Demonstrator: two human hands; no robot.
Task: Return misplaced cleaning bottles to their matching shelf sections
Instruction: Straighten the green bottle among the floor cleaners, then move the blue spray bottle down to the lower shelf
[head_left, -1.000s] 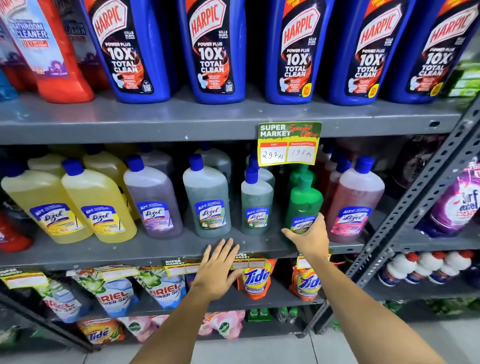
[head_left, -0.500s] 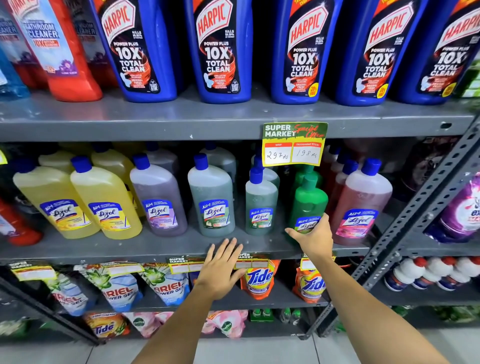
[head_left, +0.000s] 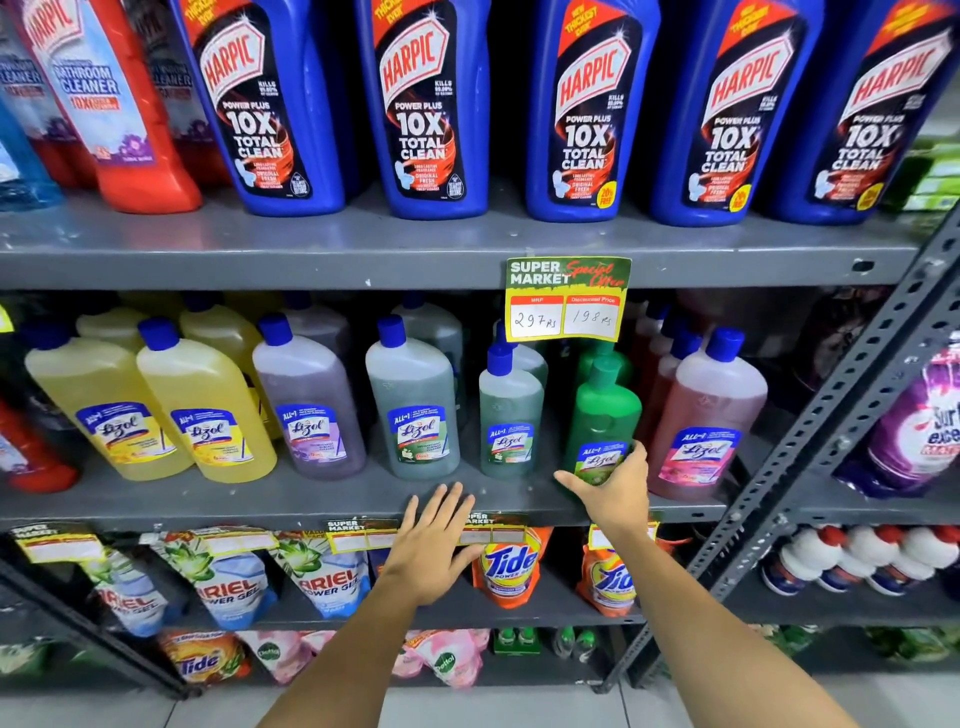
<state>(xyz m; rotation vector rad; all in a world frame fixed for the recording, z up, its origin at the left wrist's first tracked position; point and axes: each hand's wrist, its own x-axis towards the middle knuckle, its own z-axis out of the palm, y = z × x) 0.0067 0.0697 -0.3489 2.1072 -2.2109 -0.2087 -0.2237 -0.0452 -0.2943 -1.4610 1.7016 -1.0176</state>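
Observation:
A bright green Lizol bottle (head_left: 602, 410) stands on the middle shelf (head_left: 260, 499) between a small grey-green Lizol bottle (head_left: 510, 415) and a pink one (head_left: 711, 410). My right hand (head_left: 613, 488) wraps the green bottle's base, thumb on its left and fingers on its right. My left hand (head_left: 434, 540) is flat with fingers spread, its fingertips at the shelf's front edge, holding nothing. Yellow (head_left: 202, 405), purple (head_left: 306, 395) and grey-green (head_left: 415, 400) Lizol bottles fill the shelf to the left.
Blue Harpic bottles (head_left: 415, 104) line the top shelf, with red bathroom cleaner (head_left: 119, 104) at left. A price tag (head_left: 569, 299) hangs over the green bottle. Ariel (head_left: 228, 582) and Tide (head_left: 506, 566) pouches sit below. A slanted metal upright (head_left: 841, 415) borders the right.
My right hand has closed further around the green bottle's base. My left hand has crept slightly up toward the shelf edge.

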